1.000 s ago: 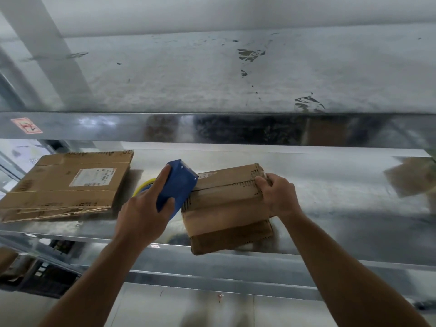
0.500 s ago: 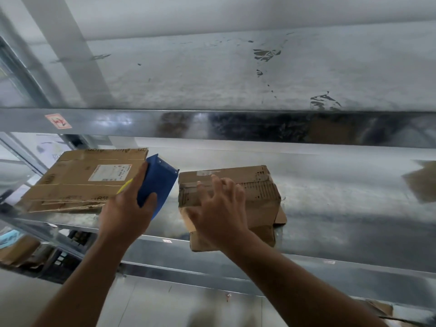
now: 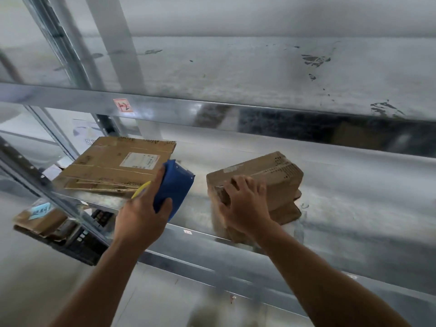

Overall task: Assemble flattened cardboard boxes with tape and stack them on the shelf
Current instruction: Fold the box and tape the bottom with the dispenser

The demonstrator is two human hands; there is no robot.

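An assembled brown cardboard box (image 3: 266, 171) stands on another small box (image 3: 284, 212) at the front of the metal shelf (image 3: 354, 197). My right hand (image 3: 244, 205) lies on the near left corner of the upper box, fingers spread over its top edge. My left hand (image 3: 141, 215) grips a blue tape dispenser (image 3: 173, 191) with a yellow part, held just left of the boxes above the shelf's front edge. A pile of flattened cardboard boxes (image 3: 118, 164) with a white label lies on the shelf to the left.
The upper shelf (image 3: 236, 72) and its front beam (image 3: 212, 109) hang low over the boxes. A slanted upright post (image 3: 56, 199) crosses at the left. Below left sit a cardboard piece (image 3: 40, 215) and a dark crate (image 3: 77, 241). Bare shelf stretches right of the boxes.
My view has swung right to left, so everything sits further right. My right hand went from the box's far right edge to its near left corner. The dispenser has drawn away from the box.
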